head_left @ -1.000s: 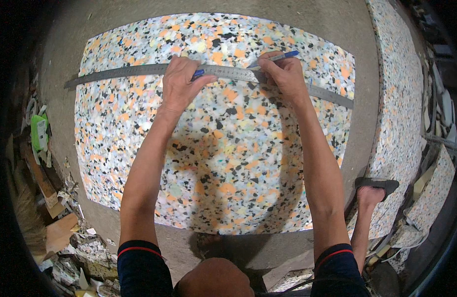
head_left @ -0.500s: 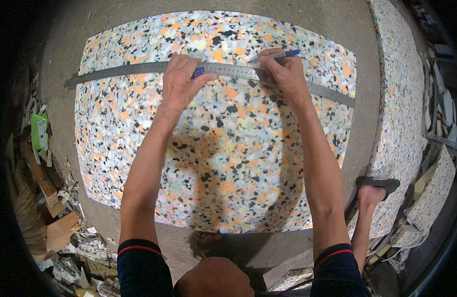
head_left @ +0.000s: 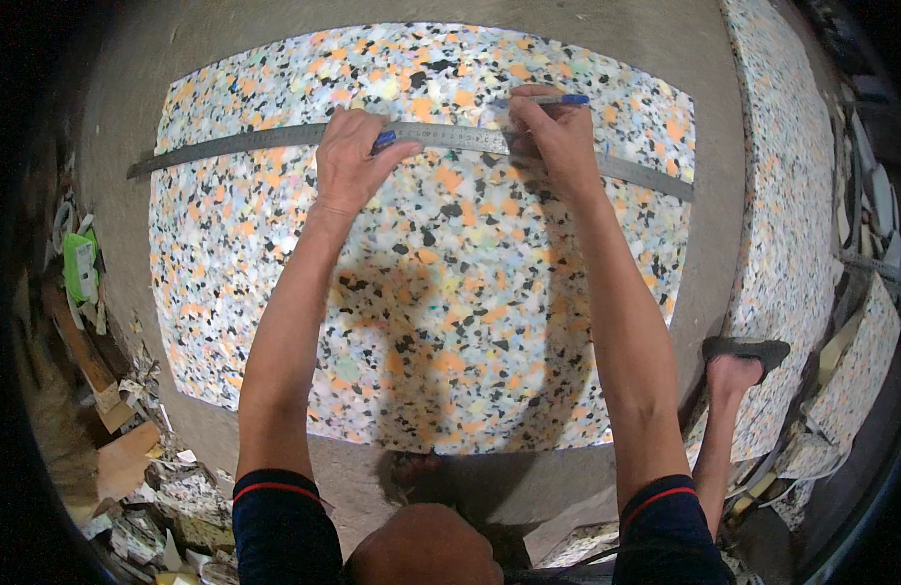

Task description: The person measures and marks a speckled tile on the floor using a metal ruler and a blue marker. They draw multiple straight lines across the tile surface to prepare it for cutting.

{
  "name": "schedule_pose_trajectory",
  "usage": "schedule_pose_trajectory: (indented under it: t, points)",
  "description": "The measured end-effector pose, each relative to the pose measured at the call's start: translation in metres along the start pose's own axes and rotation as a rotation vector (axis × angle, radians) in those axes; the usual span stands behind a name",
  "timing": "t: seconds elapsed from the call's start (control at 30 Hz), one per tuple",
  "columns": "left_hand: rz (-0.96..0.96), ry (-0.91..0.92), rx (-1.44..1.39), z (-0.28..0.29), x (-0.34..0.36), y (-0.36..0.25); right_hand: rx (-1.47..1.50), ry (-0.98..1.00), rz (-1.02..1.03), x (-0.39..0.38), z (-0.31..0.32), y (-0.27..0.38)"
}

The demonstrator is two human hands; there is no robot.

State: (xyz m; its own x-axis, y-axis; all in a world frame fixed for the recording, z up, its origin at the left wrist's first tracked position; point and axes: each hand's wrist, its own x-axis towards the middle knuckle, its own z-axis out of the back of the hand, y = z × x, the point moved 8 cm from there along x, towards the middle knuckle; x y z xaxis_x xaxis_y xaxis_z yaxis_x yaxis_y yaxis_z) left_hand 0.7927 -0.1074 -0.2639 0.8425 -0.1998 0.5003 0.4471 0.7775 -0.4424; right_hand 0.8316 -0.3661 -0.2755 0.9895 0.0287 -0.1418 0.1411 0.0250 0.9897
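Observation:
A long metal ruler [head_left: 450,136] lies across the upper part of a speckled foam sheet [head_left: 421,341] in white, orange and black. My left hand [head_left: 351,164] grips the ruler near its middle, fingers curled over it and thumb along the near edge. A small blue thing [head_left: 383,142], perhaps a pen cap, pokes out between that thumb and forefinger. To the right, my right hand [head_left: 558,136] pinches a pen with a blue end [head_left: 572,98] just beyond the ruler's far edge. Fingers hide most of the pen's tip.
Another thick speckled foam piece [head_left: 782,214] stretches along the right, with a foot in a dark slipper [head_left: 748,349] on it. Foam scraps [head_left: 182,497] and cardboard pieces [head_left: 124,458] lie at the lower left, near a green packet [head_left: 80,265]. More offcuts [head_left: 855,380] crowd the right edge.
The pen in my right hand has shifted slightly, its blue end now a little further left. My left hand stays on the ruler. The whole view has moved slightly.

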Motion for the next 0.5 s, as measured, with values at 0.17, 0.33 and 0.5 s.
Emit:
schedule_pose_trajectory:
  t: [0.17, 0.33, 0.5]
  points:
    - [-0.078, 0.074, 0.073, -0.002, 0.004, -0.004, -0.520, -0.236, 0.210, -0.037, 0.040, 0.022]
    - [-0.119, 0.377, 0.036, 0.003, -0.005, -0.055, -1.107, -0.134, 0.430, -0.125, 0.074, 0.049]
    - [-0.482, 0.354, -0.126, 0.037, -0.043, -0.142, -1.353, 0.028, 0.354, -0.242, 0.097, 0.058]
